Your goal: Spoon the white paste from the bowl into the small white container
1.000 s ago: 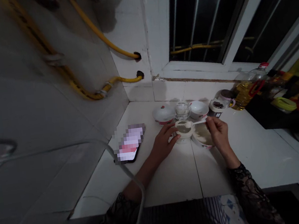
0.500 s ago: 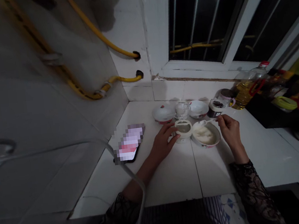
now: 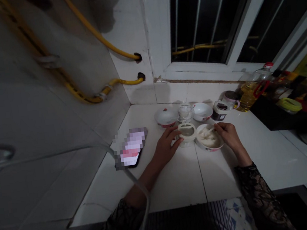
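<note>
My left hand (image 3: pixel 166 146) grips the side of a small white cup (image 3: pixel 187 133) standing on the white counter (image 3: pixel 175 179). Just right of the cup sits a bowl (image 3: pixel 209 139) filled with something white. My right hand (image 3: pixel 229 136) rests at the bowl's right rim, fingers pinched on a white spoon (image 3: pixel 210 131) whose end dips into the white contents. Behind them stand a lidded white bowl (image 3: pixel 165 117), a clear glass (image 3: pixel 185 112) and another white bowl (image 3: pixel 202 110).
A phone (image 3: pixel 131 149) lies on the counter left of my left hand. A dark jar (image 3: pixel 219 110), an oil bottle (image 3: pixel 251 90) and other bottles stand at the back right beside a dark stove (image 3: pixel 279 114). Yellow hoses (image 3: pixel 103 93) run along the left wall. A barred window (image 3: pixel 215 21) is behind.
My right hand carried the spoon from over the cup rightward, then lowered it into the bowl of white stuff. My left hand stayed on the cup.
</note>
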`<state>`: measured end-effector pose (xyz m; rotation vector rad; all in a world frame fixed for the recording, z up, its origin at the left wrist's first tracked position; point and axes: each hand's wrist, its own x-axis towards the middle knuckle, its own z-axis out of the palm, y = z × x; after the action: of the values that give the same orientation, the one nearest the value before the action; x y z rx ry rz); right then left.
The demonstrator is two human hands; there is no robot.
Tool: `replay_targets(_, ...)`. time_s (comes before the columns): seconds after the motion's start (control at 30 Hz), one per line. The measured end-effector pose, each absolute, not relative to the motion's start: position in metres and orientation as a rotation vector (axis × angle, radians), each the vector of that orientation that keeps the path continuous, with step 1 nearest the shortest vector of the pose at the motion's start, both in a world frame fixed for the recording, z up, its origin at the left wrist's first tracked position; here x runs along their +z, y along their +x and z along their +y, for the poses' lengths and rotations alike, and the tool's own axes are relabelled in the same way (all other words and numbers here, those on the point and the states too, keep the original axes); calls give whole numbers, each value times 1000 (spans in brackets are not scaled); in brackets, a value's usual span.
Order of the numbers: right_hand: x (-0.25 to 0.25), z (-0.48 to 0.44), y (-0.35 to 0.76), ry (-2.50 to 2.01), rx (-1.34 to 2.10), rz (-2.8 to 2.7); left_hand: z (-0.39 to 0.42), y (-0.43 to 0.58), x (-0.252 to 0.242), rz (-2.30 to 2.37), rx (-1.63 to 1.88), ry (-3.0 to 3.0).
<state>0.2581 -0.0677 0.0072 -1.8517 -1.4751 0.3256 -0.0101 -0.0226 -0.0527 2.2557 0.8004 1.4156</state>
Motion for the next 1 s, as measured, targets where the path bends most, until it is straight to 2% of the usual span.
replay_targets(0.5, 2, -60, 276, -1618, 706, -944, -23, -10, -51, 784, 1444, 2267)
replay_targets(0.83, 12, -61, 255, -1519, 659, -941, -23, -10, -52, 793, 1423, 2263)
replay_targets(1.0, 15, -70, 213, -1397, 372, -1206, -23, -10, -52, 791, 1436, 2264)
